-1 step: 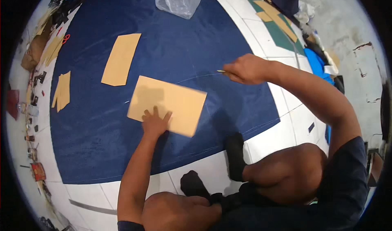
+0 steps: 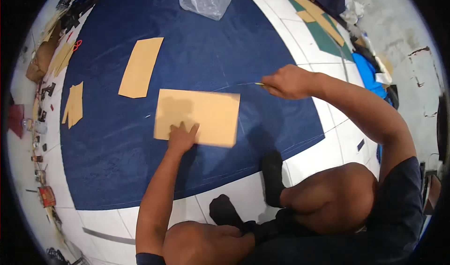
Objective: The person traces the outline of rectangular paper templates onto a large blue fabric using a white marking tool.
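Observation:
A large dark blue cloth (image 2: pixel 108 166) lies spread on the floor. On it rests a tan rectangular paper pattern piece (image 2: pixel 211 117), its right side slightly blurred. My left hand (image 2: pixel 182 137) lies on the near edge of this piece with the fingers spread. Further right, my right hand (image 2: pixel 287 83) is closed round a thin yellow stick (image 2: pixel 259 83), whose tip points left over the cloth. A faint pale line runs across the cloth by that tip. Another tan pattern piece (image 2: pixel 140 68) lies beyond, to the left.
Narrow tan strips (image 2: pixel 75 105) lie at the cloth's left edge, near red-handled scissors (image 2: pixel 77 44). A clear plastic bag (image 2: pixel 208 0) sits at the far side. More tan pieces (image 2: pixel 323 21) rest on green material at the far right. My feet stand at the near edge.
The rectangular pattern piece has turned counterclockwise under my left hand, its right end swinging away from me. My left hand has shifted slightly right; my right hand keeps its hold on the stick.

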Motion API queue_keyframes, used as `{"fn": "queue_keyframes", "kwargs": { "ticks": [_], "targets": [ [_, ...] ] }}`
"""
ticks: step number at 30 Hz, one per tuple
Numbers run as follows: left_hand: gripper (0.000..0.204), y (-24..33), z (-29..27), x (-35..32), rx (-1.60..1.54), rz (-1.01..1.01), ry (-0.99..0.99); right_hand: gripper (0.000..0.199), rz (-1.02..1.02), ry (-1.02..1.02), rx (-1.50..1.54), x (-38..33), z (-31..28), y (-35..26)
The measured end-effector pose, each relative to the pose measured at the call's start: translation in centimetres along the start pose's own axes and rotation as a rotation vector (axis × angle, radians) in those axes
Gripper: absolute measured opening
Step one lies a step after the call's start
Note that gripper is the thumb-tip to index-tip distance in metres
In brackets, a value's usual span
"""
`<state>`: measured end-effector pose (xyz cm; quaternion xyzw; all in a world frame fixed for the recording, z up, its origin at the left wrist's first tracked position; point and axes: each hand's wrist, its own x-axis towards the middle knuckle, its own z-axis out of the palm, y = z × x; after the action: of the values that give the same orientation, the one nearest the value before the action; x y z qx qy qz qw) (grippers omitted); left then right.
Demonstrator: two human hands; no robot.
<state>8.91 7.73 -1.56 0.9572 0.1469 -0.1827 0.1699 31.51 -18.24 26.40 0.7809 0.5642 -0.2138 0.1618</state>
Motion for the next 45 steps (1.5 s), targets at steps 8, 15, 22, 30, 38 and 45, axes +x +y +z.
{"fn": "queue_keyframes", "kwargs": {
  "ticks": [8, 15, 22, 30, 38, 45],
  "targets": [
    [0.054, 0.5, -8.5, -4.8, -0.216, 0.027, -0.172, 0.030, 0.115, 0.181, 0.478, 4.7, 15.4, 3.2],
    [0.070, -1.8, -11.4, -3.6, 0.208, -0.142, -0.250, 0.033, 0.067, 0.543, 0.705, 11.4, 22.4, -6.4],
    [0.069, 0.7, -4.2, -0.4, 0.244, -0.128, 0.088, 0.045, 0.120, 0.841, 0.455, 16.7, 22.0, 1.4],
    [0.052, 6.4, -0.1, 2.3, -0.071, -0.208, 0.521, 0.039, 0.348, 0.919, 0.573, 24.2, 18.8, 7.4],
    [0.055, 9.9, 0.3, 7.9, -0.035, -0.347, 0.687, 0.036, 0.226, 0.900, 0.603, 22.0, 19.3, 6.8],
    [0.061, 10.2, -0.4, 12.0, -0.034, -0.335, 0.739, 0.036, 0.196, 0.899, 0.560, 21.9, 19.9, 6.9]
  ]
}}
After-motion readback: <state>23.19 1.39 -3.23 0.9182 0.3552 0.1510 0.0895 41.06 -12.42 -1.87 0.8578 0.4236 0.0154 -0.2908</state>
